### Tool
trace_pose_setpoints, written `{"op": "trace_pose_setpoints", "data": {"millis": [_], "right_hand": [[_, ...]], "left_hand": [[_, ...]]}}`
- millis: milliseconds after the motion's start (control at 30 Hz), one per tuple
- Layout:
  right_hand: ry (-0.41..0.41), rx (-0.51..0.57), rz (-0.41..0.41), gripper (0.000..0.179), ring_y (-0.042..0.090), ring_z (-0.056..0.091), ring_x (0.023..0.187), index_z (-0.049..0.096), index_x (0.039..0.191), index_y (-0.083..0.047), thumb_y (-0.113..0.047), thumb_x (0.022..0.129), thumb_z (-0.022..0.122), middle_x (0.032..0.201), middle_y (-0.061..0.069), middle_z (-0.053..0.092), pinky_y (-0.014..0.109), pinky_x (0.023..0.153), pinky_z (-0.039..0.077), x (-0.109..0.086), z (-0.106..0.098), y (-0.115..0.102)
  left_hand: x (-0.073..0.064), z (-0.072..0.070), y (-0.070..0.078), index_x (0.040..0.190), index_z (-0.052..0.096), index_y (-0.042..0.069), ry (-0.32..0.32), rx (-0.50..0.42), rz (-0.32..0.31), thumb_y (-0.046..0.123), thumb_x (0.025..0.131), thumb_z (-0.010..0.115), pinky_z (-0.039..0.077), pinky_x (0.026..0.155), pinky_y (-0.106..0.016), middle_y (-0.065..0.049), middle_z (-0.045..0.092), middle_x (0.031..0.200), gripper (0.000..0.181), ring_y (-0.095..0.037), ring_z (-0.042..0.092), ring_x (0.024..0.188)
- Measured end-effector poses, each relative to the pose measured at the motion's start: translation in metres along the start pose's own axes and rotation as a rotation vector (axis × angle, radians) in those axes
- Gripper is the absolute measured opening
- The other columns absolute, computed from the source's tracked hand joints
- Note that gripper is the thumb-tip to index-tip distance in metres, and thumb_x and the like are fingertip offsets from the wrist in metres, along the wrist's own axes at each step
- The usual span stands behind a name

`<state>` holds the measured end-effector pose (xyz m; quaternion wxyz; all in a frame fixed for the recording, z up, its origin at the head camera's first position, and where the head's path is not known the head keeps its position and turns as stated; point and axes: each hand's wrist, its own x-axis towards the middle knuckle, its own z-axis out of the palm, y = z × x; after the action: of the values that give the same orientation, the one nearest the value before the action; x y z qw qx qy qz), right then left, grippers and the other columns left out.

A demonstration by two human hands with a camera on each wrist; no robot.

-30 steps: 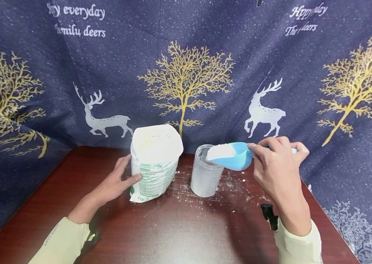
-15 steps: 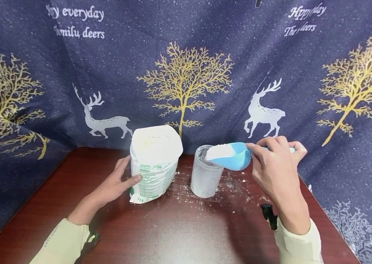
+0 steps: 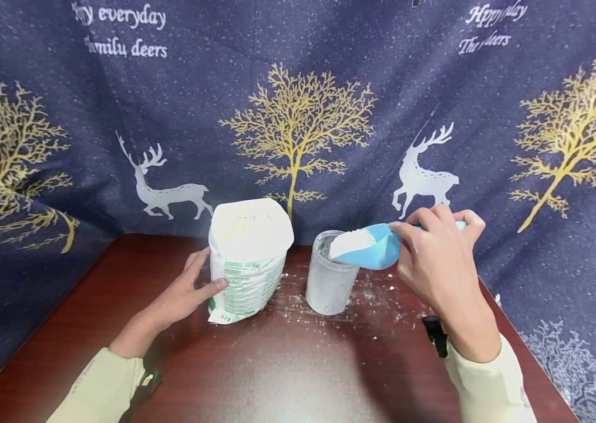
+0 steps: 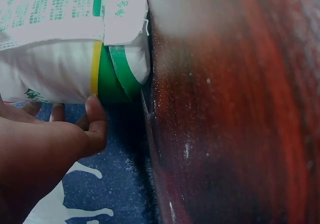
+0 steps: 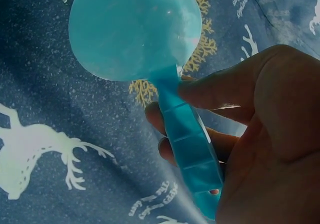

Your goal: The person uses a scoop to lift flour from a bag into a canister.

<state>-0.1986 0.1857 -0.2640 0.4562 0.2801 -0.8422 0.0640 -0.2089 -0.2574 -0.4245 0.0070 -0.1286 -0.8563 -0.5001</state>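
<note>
Deer-print backdrop (image 3: 340, 202), table (image 3: 276, 370). Head: blue scoop (image 3: 381, 254) of white powder (image 3: 352, 242) over 1 jar (image 3: 327, 289), bag (image 3: 247, 282) beside it. Likely pouring step; next move calls for tipping. Left wrist: left hand (image 4: 52, 139) spread against bag. Right wrist: right hand (image 5: 272, 119) pinches scoop handle (image 5: 190, 144).

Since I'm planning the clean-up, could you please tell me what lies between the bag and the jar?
In the head view, a stretch of table dusted with scattered white specks lies between the bag and the jar.
</note>
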Motion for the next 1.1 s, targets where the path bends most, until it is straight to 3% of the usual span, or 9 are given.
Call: {"op": "trace_pose_setpoints", "data": {"millis": [267, 533, 933, 1100], "right_hand": [[0.037, 0.023, -0.047, 0.037, 0.041, 0.05, 0.085, 0.081, 0.094, -0.005, 0.004, 0.082, 0.048, 0.082, 0.015, 0.064, 0.071, 0.092, 0.025, 0.007, 0.001, -0.001], [-0.026, -0.011, -0.078, 0.04, 0.041, 0.049, 0.085, 0.079, 0.091, -0.005, 0.006, 0.08, 0.042, 0.081, 0.015, 0.062, 0.071, 0.092, 0.026, 0.017, 0.002, -0.006], [-0.039, -0.041, -0.137, 0.036, 0.039, 0.046, 0.08, 0.064, 0.067, -0.005, 0.004, 0.081, 0.032, 0.072, 0.012, 0.051, 0.07, 0.091, 0.028, 0.03, 0.006, -0.012], [-0.099, -0.061, -0.131, 0.035, 0.039, 0.049, 0.084, 0.068, 0.071, -0.005, 0.004, 0.082, 0.037, 0.073, 0.012, 0.053, 0.069, 0.093, 0.028, 0.033, 0.008, -0.013]], "left_hand": [[0.002, 0.0, 0.002, 0.171, 0.011, 0.015, -0.009, -0.002, -0.003, 0.038, 0.103, 0.071, 0.035, 0.114, -0.07, -0.017, 0.018, 0.165, 0.094, -0.045, 0.037, 0.144], [0.001, -0.001, 0.001, 0.171, 0.011, 0.016, -0.014, -0.022, -0.001, 0.037, 0.103, 0.071, 0.04, 0.113, -0.067, -0.017, 0.017, 0.164, 0.093, -0.046, 0.039, 0.143], [0.001, -0.001, 0.002, 0.171, 0.011, 0.018, -0.016, -0.014, -0.005, 0.039, 0.103, 0.071, 0.04, 0.113, -0.067, -0.016, 0.018, 0.164, 0.093, -0.046, 0.039, 0.143], [0.0, -0.001, 0.002, 0.171, 0.009, 0.017, -0.017, -0.007, -0.016, 0.039, 0.102, 0.071, 0.039, 0.113, -0.069, -0.017, 0.017, 0.164, 0.095, -0.046, 0.038, 0.142]]}}
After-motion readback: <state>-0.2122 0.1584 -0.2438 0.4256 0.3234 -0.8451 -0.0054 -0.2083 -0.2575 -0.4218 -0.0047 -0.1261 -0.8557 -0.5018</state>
